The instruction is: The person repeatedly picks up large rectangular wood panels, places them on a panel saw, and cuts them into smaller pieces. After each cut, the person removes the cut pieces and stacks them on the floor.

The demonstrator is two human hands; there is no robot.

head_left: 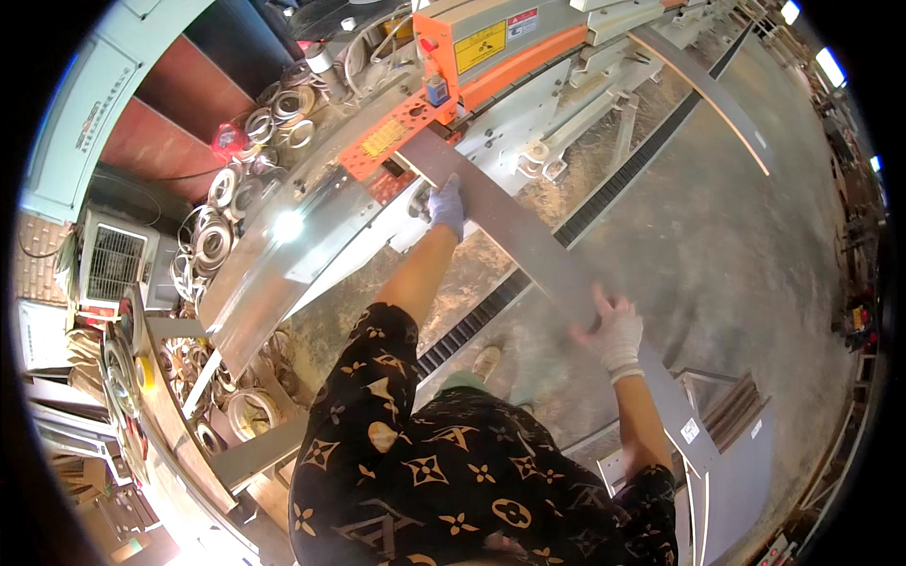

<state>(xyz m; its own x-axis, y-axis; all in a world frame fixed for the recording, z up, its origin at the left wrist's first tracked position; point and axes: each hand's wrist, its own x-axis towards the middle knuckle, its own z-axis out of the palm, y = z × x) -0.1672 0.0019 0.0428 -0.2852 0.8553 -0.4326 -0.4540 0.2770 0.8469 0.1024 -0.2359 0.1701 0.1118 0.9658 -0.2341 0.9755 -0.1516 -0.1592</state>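
A long, narrow grey board [510, 224] runs slantwise before me, from an orange machine plate [385, 135] at the far left down toward the lower right. My left hand [447, 208], in a light glove, grips the board's near edge close to its far end; part of its fingers is hidden. Farther down the board is my right hand [615, 332], also in a pale glove. Its fingers are spread over the board's face, slightly smeared by motion, and they are not wrapped round it.
An orange and grey machine [510, 47] stands ahead. Rolls of edge banding [215, 241] are heaped at the left beside a shiny curved panel [283, 245]. Another narrow board [703, 90] juts from the machine at far right. Grey panels [731, 481] stand at lower right.
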